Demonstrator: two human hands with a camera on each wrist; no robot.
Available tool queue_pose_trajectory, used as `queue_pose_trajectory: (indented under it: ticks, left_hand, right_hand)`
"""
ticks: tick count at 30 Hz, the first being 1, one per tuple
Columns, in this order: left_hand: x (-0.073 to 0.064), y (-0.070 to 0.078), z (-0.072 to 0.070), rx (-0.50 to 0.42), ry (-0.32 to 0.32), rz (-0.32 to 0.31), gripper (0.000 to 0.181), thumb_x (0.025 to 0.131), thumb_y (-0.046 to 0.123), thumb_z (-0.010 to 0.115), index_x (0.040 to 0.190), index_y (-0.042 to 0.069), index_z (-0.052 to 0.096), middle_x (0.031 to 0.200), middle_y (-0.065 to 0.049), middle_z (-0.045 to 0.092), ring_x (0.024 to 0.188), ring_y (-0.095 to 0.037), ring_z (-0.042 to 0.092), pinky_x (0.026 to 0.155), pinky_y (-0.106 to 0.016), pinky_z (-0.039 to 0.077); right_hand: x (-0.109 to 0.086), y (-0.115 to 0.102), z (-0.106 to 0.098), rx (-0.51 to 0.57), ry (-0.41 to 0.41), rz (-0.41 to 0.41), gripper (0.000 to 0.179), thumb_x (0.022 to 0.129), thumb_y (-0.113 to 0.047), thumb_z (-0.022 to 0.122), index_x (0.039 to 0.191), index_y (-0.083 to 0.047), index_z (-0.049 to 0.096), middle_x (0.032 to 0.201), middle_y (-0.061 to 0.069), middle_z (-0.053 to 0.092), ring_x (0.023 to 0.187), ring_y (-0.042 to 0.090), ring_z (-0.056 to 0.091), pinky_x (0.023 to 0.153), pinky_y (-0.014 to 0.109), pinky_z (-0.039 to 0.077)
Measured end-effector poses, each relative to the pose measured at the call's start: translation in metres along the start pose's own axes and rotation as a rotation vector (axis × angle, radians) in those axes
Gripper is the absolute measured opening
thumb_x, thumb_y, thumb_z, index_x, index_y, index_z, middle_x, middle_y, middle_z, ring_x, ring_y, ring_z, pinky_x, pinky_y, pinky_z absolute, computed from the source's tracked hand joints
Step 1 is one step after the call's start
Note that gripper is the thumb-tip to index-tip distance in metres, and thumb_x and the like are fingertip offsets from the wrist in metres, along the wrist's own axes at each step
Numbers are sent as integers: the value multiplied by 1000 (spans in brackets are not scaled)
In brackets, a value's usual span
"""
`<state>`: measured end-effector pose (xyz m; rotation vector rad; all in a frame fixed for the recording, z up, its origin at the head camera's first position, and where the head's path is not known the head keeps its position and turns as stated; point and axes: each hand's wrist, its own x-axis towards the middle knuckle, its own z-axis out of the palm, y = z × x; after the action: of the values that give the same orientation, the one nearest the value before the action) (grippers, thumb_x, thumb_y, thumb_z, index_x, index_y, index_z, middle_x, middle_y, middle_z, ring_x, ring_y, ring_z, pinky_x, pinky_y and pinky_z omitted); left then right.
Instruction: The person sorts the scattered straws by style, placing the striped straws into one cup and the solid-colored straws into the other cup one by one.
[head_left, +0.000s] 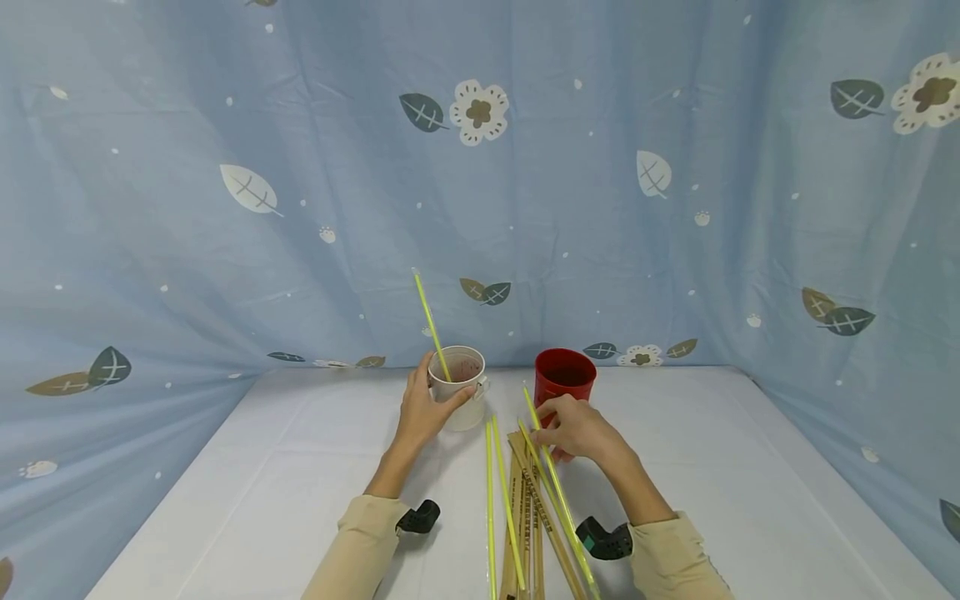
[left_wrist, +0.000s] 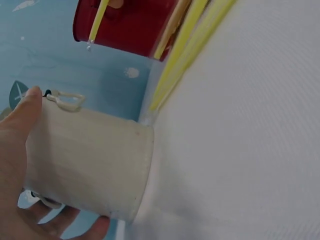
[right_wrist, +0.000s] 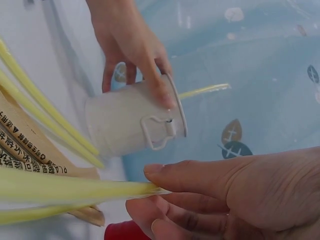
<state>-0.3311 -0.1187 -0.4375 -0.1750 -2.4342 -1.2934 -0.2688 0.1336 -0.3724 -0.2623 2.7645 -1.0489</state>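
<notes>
My left hand (head_left: 422, 410) grips a white pail (head_left: 461, 412) with small wire handles, thumb on the near side by the rim. The pail stands on the table, and one yellow straw (head_left: 431, 321) in a clear wrapper leans up out of it. In the left wrist view, its base touches the white cloth. My right hand (head_left: 581, 429) pinches another wrapped yellow straw (right_wrist: 75, 187) near its upper end, between thumb and fingers. Just behind that hand is a red pail (head_left: 546, 385), partly hidden by it.
More yellow straws (head_left: 491, 508) lie lengthwise at the table's middle front. Among them are several long brown paper sleeves (head_left: 557, 546) printed with dark characters. White cloth covers the table (head_left: 300, 483), and a blue patterned curtain (head_left: 360, 208) hangs behind it.
</notes>
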Motion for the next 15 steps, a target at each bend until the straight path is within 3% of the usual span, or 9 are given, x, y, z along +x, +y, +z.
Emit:
queue_pose_trajectory:
  ticks: [15]
  left_hand:
    - [1, 2, -1, -25, -6, -26, 98, 79, 52, 76, 155, 15, 27, 137, -16, 49, 119, -33, 53, 99, -59, 41]
  right_hand:
    - [0, 2, -3, 47, 31, -32, 34, 84, -13, 77, 115, -2, 68, 71, 6, 66, 51, 17, 63, 50, 29, 54]
